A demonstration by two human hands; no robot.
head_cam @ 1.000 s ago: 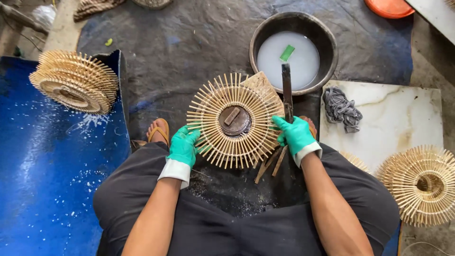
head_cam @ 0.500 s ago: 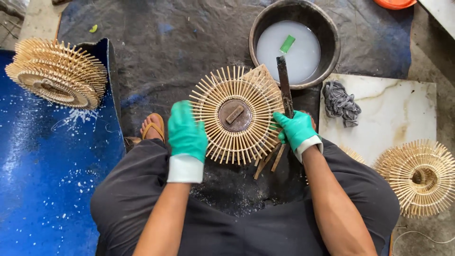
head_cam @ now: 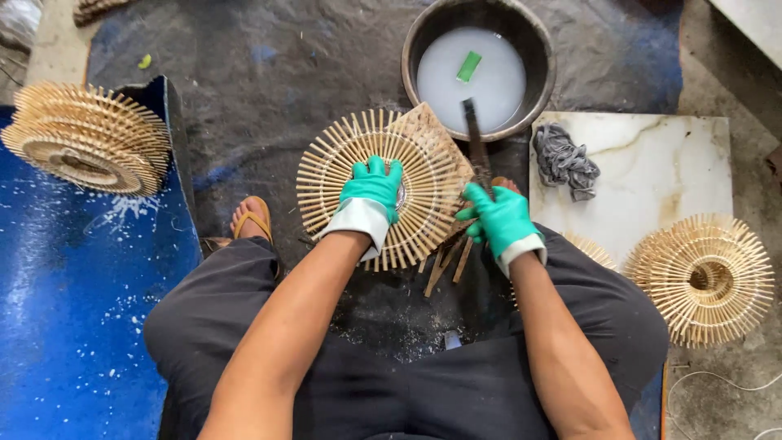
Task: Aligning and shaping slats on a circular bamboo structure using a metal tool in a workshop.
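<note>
One round sunburst frame of bamboo sticks [head_cam: 383,189] lies on a woven block just in front of the person's knees, the left hand [head_cam: 371,191] pressed flat and open on its hub. The right hand [head_cam: 498,218] is closed around a dark blade [head_cam: 475,143] at the frame's edge. Finished-looking frames sit stacked at left [head_cam: 85,138] and right [head_cam: 705,277], so this one seems mid-trim.

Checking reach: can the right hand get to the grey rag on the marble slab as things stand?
Probably yes. The rag lies just right of the right hand, nothing between, but that hand grips a blade.
</note>
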